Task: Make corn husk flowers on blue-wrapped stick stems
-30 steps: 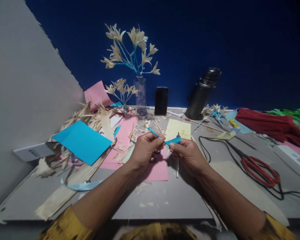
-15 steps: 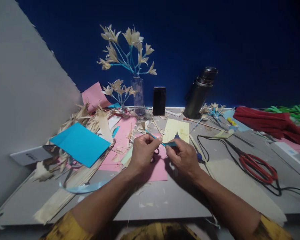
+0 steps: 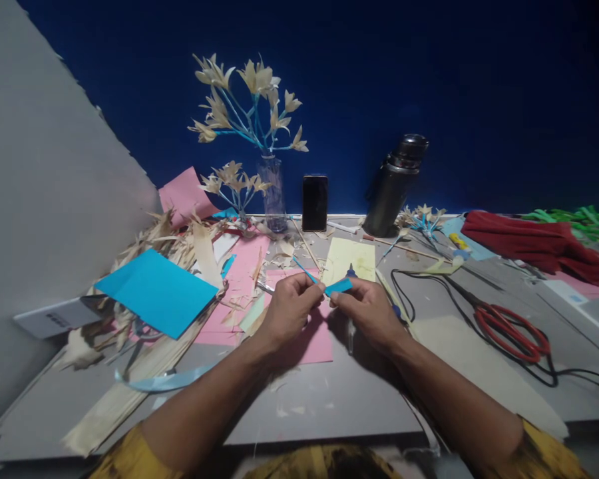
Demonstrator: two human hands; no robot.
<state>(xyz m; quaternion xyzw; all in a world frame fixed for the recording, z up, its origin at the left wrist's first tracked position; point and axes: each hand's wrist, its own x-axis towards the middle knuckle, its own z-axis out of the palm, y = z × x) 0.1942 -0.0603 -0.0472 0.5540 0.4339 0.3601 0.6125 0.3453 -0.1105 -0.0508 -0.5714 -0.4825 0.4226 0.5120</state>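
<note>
My left hand point(image 3: 287, 309) pinches a thin stick wrapped in blue paper point(image 3: 307, 273) that angles up to the left. Close beside it, my right hand point(image 3: 369, 313) pinches the loose end of the blue paper strip point(image 3: 338, 287) joined to that stick. A blue-tipped tool point(image 3: 351, 271) pokes up behind my right fingers. Both hands hover over pink paper sheets point(image 3: 309, 339) on the grey table point(image 3: 339, 399).
A blue paper sheet point(image 3: 154, 291) and dried husk scraps point(image 3: 180, 243) lie at left. A vase of husk flowers point(image 3: 272, 193), a phone point(image 3: 314, 203) and a dark flask point(image 3: 394, 186) stand at the back. Red-handled scissors point(image 3: 509, 329), black cable and red cloth point(image 3: 534, 243) lie at right.
My hands have drawn closer together, and the blue strip between them has shortened as it is wound onto the stick. The view has shifted slightly.
</note>
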